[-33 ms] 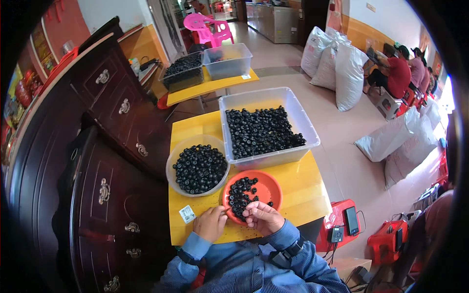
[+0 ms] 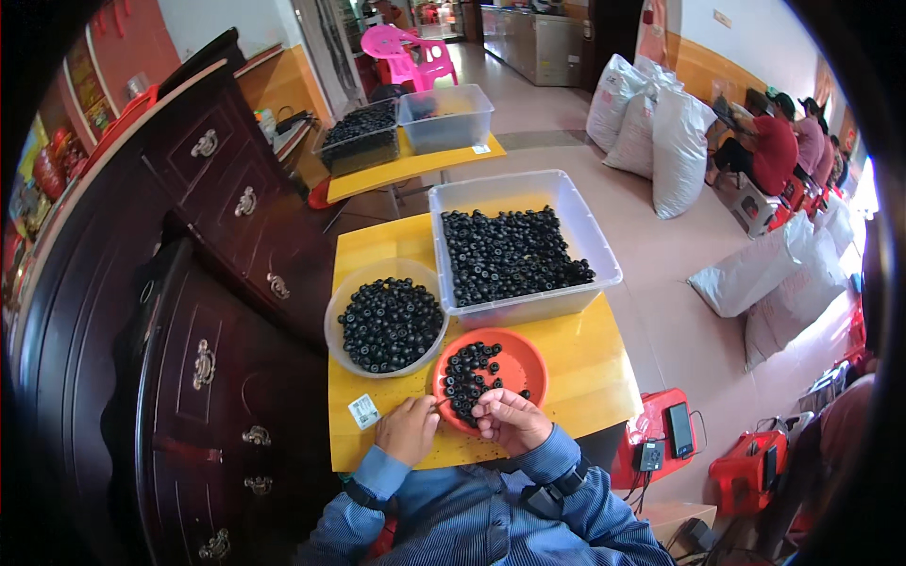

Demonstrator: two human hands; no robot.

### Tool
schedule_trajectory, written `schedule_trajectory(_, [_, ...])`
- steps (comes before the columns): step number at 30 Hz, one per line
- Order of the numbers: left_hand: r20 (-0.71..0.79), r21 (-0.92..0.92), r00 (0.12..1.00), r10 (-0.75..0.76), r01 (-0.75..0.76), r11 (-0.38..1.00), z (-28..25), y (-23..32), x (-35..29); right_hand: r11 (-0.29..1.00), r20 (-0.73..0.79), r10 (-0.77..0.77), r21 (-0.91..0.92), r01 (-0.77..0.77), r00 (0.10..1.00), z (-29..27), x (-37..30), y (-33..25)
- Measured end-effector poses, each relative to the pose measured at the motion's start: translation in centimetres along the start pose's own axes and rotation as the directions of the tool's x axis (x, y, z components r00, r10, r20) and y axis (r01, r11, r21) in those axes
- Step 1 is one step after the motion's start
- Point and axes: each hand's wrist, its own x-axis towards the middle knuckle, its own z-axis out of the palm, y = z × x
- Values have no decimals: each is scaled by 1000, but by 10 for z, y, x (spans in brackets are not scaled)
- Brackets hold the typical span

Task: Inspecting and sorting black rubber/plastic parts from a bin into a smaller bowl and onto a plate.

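A shallow orange plate point(image 2: 525, 366) lies near the front of the yellow table, with small black ring-shaped pieces point(image 2: 462, 374) heaped mostly on its left side. At the plate's near left rim is my left hand point(image 2: 408, 431), its fingers closed; a thin dark sliver shows at the fingertips, too small to name. My right hand point(image 2: 514, 423) hovers over the near right rim, thumb and fingers pinched together. What sits in that pinch is hidden. Behind the plate stand a round clear tub point(image 2: 337, 351) and a large clear bin point(image 2: 528, 307), both holding many more black pieces.
The yellow table point(image 2: 576, 377) carries a white label point(image 2: 362, 411) at left. Dark drawers point(image 2: 203, 363) stand close on the left. A red stool point(image 2: 653, 424) with a phone is at right. Farther off are white sacks point(image 2: 681, 156), seated people point(image 2: 776, 151) and a second table point(image 2: 415, 170) with bins.
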Motion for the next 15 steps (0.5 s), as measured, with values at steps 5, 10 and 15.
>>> schedule_trajectory(5, [-18, 154, 1000, 6, -3, 988, 10, -13, -3, 999, -17, -23, -31, 22, 1000, 6, -1, 1])
schedule_trajectory(10, [-164, 205, 986, 39, -5, 979, 21, -27, -6, 998, -37, -2, -66, 0, 999, 15, -2, 5])
schedule_trajectory(15, [-259, 182, 966, 7, 42, 982, 27, -31, -9, 991, -50, 33, -126, -40, 998, 15, -3, 9])
